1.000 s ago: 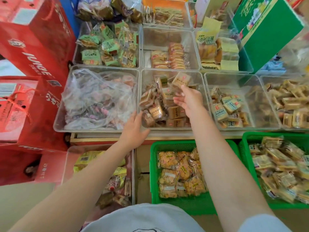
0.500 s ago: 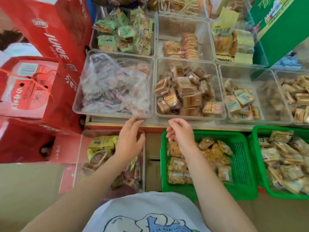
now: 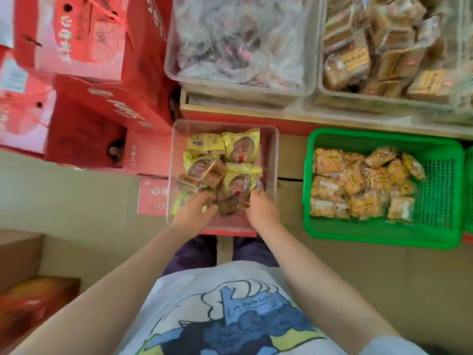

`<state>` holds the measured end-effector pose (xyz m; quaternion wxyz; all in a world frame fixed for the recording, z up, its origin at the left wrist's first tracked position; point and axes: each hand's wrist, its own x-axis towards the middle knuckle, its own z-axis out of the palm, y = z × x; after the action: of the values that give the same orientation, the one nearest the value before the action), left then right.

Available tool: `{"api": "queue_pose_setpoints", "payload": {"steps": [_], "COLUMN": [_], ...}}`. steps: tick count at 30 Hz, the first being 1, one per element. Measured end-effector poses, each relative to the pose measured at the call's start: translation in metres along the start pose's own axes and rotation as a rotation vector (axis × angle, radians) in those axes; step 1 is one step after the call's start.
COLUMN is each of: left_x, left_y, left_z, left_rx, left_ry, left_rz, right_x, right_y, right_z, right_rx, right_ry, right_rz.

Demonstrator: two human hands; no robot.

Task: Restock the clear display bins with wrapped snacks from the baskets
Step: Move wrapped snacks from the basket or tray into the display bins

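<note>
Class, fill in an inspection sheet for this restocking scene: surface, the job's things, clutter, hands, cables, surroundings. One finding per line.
Surface: wooden shelf edge under the upper bins; tan floor below.
Job's things: low clear bin holding yellow packs and brown packs; green basket of orange snacks; upper bins stocked.
Clutter: nothing seen.
Hands: left hand and right hand both in the low bin among packs; grip unclear.
Cables: nothing seen.
Surroundings: red cartons stacked at left.
</note>
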<state>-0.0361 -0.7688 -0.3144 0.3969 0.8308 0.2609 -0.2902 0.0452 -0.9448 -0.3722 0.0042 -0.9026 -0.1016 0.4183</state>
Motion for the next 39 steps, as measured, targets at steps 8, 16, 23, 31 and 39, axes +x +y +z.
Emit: {"api": "queue_pose_setpoints", "payload": {"steps": [8, 16, 23, 31, 39], "left_x": [-0.015, -0.041, -0.045, -0.032, 0.05], "left_y": [-0.001, 0.068, 0.146, 0.248, 0.285], "left_z": [-0.04, -0.087, -0.117, -0.125, -0.108], "left_rx": [-0.148, -0.64, -0.655, -0.67, -0.399], "left_ry": [0.003, -0.121, 0.038, 0.058, 0.133], "left_rz": [0.072, 0.16, 0.249, 0.39, 0.436], "right_x": [-0.023, -0.116, -0.136, -0.146, -0.079], "right_y": [-0.018, -0.02, -0.016, 0.018, 0.076], "right_z": [-0.034, -0.126, -0.171, -0.238, -0.305], "right_rx": [0.246, 1.433, 0.968, 0.667, 0.807], "right_ry": [0.011, 0.067, 0.503, 0.815, 0.857], "right_rz": [0.04, -0.13, -0.199, -0.318, -0.171]}}
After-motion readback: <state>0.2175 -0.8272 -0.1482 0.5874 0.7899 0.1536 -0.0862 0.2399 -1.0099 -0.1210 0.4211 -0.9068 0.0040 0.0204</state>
